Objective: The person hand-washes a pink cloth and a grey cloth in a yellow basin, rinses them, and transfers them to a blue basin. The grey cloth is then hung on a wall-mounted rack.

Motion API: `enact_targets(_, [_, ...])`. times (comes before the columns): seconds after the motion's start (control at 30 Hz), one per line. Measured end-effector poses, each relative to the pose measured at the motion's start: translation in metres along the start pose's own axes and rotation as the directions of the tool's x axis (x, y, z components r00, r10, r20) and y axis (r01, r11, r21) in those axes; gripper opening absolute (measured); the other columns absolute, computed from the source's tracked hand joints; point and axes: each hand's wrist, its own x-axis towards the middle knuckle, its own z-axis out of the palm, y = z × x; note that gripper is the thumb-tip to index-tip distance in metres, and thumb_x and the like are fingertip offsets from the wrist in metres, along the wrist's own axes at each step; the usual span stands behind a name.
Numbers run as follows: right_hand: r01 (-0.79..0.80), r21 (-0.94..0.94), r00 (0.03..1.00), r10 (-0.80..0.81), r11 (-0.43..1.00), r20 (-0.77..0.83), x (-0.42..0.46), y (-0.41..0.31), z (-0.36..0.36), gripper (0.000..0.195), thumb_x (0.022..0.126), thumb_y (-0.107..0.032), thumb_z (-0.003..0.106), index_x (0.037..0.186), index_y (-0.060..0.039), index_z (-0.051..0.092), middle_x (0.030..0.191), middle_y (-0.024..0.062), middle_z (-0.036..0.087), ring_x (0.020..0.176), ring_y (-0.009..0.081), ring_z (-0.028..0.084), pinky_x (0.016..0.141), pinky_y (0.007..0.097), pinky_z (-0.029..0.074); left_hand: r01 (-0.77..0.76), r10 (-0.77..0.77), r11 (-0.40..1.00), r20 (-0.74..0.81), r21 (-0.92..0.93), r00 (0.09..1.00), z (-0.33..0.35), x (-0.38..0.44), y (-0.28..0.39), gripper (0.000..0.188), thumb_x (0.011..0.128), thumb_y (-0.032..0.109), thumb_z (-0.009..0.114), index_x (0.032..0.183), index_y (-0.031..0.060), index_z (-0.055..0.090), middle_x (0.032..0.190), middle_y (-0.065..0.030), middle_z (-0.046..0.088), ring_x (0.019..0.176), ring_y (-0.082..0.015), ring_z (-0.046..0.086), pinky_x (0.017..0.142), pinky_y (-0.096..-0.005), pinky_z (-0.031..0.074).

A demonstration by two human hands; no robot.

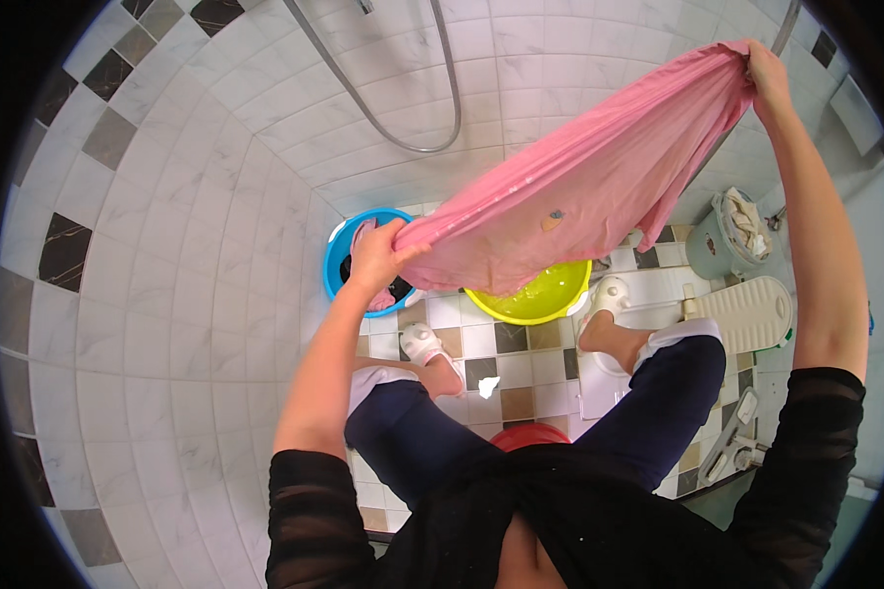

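A pink cloth or garment (560, 184) is stretched between my two hands, slanting up to the right. My left hand (379, 254) grips its lower left end, over a blue basin (331, 272) that holds pink and black fabric. Raised at the upper right, my right hand (767, 73) is closed on the gathered top end. The cloth's middle sags over a yellow-green basin (538, 316) with water in it, and its lower edge hides part of that basin. A small printed or sewn figure shows on the cloth.
A grey-green bin (714, 243) full of crumpled waste stands at the right, near a cream ridged plastic lid or board (744, 313). A white scrap (488, 386) lies on the checkered tiles. A red basin or stool (530, 436) is beneath me. A shower hose (412, 147) hangs against the wall.
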Motion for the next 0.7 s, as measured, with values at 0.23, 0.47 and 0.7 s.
enact_targets(0.23, [-0.072, 0.175, 0.978, 0.036, 0.982, 0.204, -0.061, -0.005, 0.037, 0.019, 0.089, -0.019, 0.049, 0.086, -0.0074, 0.064, 0.073, -0.0017, 0.054, 0.064, 0.0089, 0.045, 0.058, 0.0272, 0.037, 0.184, -0.181, 0.983, 0.139, -0.013, 0.974, -0.022, 0.023, 0.01, 0.021, 0.085, 0.024, 0.057, 0.096, 0.0109, 0.069, 0.096, -0.0134, 0.064, 0.092, -0.0349, 0.06, 0.075, -0.0442, 0.047])
enact_targets(0.47, [-0.041, 0.126, 0.841, -0.034, 0.991, 0.54, -0.106, -0.037, 0.098, 0.018, 0.088, -0.016, 0.044, 0.083, -0.0077, 0.06, 0.075, 0.0001, 0.056, 0.068, 0.0117, 0.05, 0.062, 0.0299, 0.042, -0.205, 0.156, 0.864, -0.143, -0.46, 0.977, -0.016, 0.095, 0.125, 0.023, 0.086, 0.013, 0.049, 0.101, 0.0064, 0.064, 0.092, -0.0165, 0.064, 0.085, -0.0336, 0.062, 0.076, -0.0385, 0.049])
enact_targets(0.7, [0.109, -0.181, 0.695, 0.056, 0.977, 0.716, -0.186, 0.035, 0.137, 0.026, 0.089, -0.009, 0.039, 0.101, -0.0055, 0.062, 0.086, 0.0022, 0.06, 0.073, 0.0112, 0.058, 0.061, 0.0262, 0.05, 0.045, 0.011, 0.608, 0.065, -0.793, 0.998, 0.081, 0.1, 0.117, 0.023, 0.09, 0.011, 0.042, 0.1, 0.0034, 0.061, 0.088, -0.0161, 0.064, 0.083, -0.0309, 0.061, 0.076, -0.0351, 0.047])
